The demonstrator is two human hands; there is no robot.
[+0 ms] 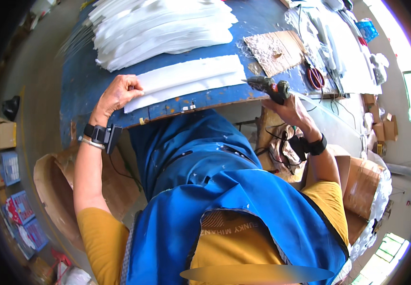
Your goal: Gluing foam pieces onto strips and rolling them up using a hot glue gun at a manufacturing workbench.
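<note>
Flanking white sheet (186, 78): cardboard scrap (276, 50), scissors (315, 77).

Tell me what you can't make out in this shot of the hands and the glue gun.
- Glue gun, head view: the right hand covers its grip and trigger.
- White sheet: its left end lies under the left hand.
- Stack of white sheets: cut off by the top edge.
- Scissors: too small; blades hidden among clutter.
- Boxes at the left rim: blurred by the lens.

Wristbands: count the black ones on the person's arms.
2. One wristband sits on the left wrist, below the left hand on the white sheet; the other sits on the right wrist, below the right hand gripping the glue gun.
</note>
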